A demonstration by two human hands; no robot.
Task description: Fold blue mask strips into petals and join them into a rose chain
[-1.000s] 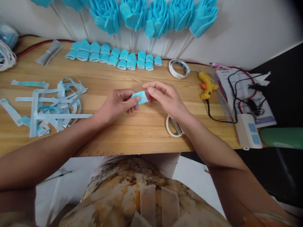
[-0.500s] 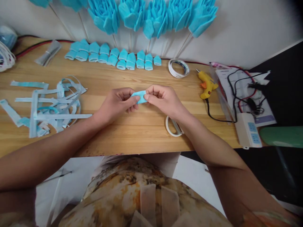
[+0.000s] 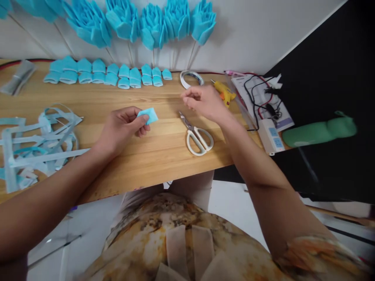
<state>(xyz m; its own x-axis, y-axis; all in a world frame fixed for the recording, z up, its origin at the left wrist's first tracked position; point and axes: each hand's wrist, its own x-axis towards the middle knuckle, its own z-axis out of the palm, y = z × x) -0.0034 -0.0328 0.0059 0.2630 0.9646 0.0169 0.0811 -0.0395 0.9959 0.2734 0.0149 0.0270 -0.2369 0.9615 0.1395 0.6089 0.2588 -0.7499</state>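
Observation:
My left hand (image 3: 121,127) pinches a small folded blue fabric piece (image 3: 148,115) just above the wooden table (image 3: 152,156). My right hand (image 3: 203,102) hovers to the right of it, fingers loosely curled with nothing in them, between the roll of tape (image 3: 191,79) and the white-handled scissors (image 3: 197,136). The yellow glue gun (image 3: 224,92) lies just beyond my right hand.
A row of folded blue petals (image 3: 108,75) lines the back of the table under blue fabric flowers (image 3: 125,21) leaning on the wall. A heap of cut blue strips (image 3: 38,136) lies at the left. A power strip (image 3: 271,136), cables and a green object (image 3: 319,130) sit at the right.
My right hand let go of the blue piece and moved right and back toward the tape and glue gun. The left hand keeps the piece. The view has swung to the right.

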